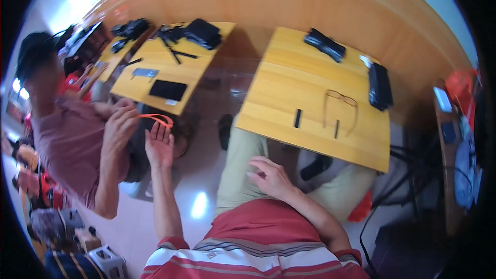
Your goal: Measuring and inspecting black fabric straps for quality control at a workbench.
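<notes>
My left hand (pixel 160 147) reaches out palm up to the left, its fingers stretched and spread. By its fingertips is the looped end of a thin, bright orange strip (pixel 164 120); whether they touch is hard to tell. The strip's other end is in the hand (pixel 123 119) of a person standing at the left. My right hand (pixel 271 176) hovers over my lap, holding nothing, with its fingers loosely bent and apart. Ahead of it, on the wooden table (pixel 284 77), lie brown-framed glasses (pixel 342 98), with a short black strip (pixel 297 118) and a thin dark strip (pixel 337 129).
A black pouch (pixel 325 45) and a black case (pixel 380 87) lie along the table's far and right edges. The second table (pixel 175 85) at the left bears a black tablet-like panel (pixel 168 90) and dark gear. Black cables (pixel 405 175) hang at the right.
</notes>
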Available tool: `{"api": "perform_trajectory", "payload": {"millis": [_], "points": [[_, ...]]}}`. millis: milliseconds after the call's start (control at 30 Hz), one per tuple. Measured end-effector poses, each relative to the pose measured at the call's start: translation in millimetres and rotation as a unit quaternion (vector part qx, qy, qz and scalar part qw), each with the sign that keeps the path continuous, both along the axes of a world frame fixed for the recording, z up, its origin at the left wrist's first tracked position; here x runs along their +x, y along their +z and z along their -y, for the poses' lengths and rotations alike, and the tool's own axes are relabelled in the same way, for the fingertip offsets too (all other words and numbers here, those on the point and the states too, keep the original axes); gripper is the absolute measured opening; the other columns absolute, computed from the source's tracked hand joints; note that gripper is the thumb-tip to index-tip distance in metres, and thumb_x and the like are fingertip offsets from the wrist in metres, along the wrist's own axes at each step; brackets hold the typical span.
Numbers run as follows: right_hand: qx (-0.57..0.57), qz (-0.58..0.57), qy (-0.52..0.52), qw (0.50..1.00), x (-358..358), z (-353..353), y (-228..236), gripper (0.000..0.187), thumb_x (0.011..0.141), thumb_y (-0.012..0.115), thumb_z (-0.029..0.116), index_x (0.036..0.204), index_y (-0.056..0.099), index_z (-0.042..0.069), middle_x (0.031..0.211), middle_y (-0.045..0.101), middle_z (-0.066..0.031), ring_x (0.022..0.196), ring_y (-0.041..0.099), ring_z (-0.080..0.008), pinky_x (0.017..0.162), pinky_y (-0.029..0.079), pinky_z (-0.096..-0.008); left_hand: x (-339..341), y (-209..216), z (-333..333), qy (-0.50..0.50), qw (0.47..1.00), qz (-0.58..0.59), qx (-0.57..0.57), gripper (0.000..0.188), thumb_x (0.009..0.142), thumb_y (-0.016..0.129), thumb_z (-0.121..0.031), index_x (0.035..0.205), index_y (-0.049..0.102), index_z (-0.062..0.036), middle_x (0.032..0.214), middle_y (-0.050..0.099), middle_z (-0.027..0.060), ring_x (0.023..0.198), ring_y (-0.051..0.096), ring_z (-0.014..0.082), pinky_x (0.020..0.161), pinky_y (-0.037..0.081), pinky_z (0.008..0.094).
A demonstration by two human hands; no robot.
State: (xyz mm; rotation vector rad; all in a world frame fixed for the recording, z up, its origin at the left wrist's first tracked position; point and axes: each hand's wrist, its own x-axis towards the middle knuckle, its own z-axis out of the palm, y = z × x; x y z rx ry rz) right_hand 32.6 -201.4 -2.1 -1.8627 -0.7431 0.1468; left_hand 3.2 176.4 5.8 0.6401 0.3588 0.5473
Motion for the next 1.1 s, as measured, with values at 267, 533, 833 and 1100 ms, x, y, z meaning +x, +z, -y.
{"api": "perform_trajectory", "payload": {"millis": [267, 533, 833, 1100], "points": [[0.020, 0.072, -0.051, 0.996, 13, 31, 14, 0.024, 0.085, 0.070, 0.010, 0.107, 0.064, 0.001, 0.104, 0.067, -0.0151, 0.072, 0.070, -0.0227, 0.064, 0.057, -0.0313, 27, -31, 130, -0.105, 0.939, -0.158, 0.287, 0.027, 0.097, 0.060, -0.016, 0.119, 0.060, -0.0015, 0.100, 0.067, 0.0049, 0.085, 0.061, 0.0096, 0.073, 0.050, 0.0226], [0.052, 0.086, -0.158, 0.982, 23, 68, 20, 0.019, 0.083, 0.071, 0.009, 0.100, 0.067, 0.002, 0.096, 0.069, -0.0144, 0.073, 0.069, -0.0245, 0.065, 0.056, -0.0326, 41, -22, 203, -0.149, 0.833, -0.113, 0.520, 0.022, 0.094, 0.062, -0.010, 0.113, 0.063, 0.0008, 0.103, 0.067, 0.0052, 0.094, 0.061, 0.0110, 0.086, 0.048, 0.0250], [-0.096, 0.245, -0.407, 0.875, 107, 190, 39, 0.013, 0.086, 0.063, 0.008, 0.098, 0.066, 0.005, 0.095, 0.067, -0.0121, 0.085, 0.067, -0.0325, 0.073, 0.053, -0.0407, 48, -24, 230, -0.181, 0.761, -0.056, 0.621, 0.016, 0.092, 0.063, -0.004, 0.107, 0.065, 0.0011, 0.097, 0.066, 0.0091, 0.084, 0.063, 0.0135, 0.077, 0.051, 0.0261], [-0.340, 0.214, -0.391, 0.828, 144, 237, 31, 0.032, 0.085, 0.055, 0.000, 0.112, 0.068, 0.011, 0.107, 0.061, -0.0080, 0.100, 0.061, -0.0293, 0.077, 0.051, -0.0422, 42, -36, 253, -0.226, 0.749, -0.044, 0.621, 0.016, 0.089, 0.065, -0.001, 0.105, 0.066, 0.0001, 0.097, 0.066, 0.0110, 0.083, 0.063, 0.0163, 0.074, 0.051, 0.0261]]}}
